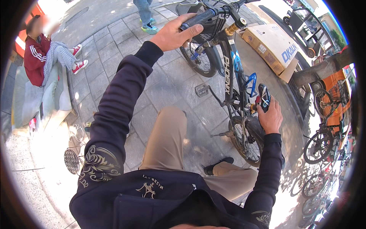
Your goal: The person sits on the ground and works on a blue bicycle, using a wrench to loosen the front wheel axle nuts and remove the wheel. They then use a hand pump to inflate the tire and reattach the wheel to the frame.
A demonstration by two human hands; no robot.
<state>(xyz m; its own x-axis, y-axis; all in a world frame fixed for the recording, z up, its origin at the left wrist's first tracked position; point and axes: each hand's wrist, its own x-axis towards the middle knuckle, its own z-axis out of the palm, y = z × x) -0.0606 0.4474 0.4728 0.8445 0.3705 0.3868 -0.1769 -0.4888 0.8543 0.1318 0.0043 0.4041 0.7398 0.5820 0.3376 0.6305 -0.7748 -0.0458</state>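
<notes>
A dark bicycle (227, 66) with blue and white markings stands before me, its front end pointing away. My left hand (173, 33) is wrapped around the black handlebar grip (204, 17), thumb on the near side. Lower on the right, my right hand (271, 117) holds the black saddle (264, 95), its thumb against the side and fingers over the far edge, partly hidden. A black wire basket (209, 33) sits behind the handlebar. On the frame are a blue bottle cage (250, 84) and a pedal (201, 90) sticking out toward my left.
A large cardboard box (271, 49) lies beyond the bicycle. More bicycles (319, 145) line the right side near a tree trunk (320, 68). At left a person in a red jacket (35, 57) sits; another person's legs (144, 15) stand at the top. Grey paving lies underneath.
</notes>
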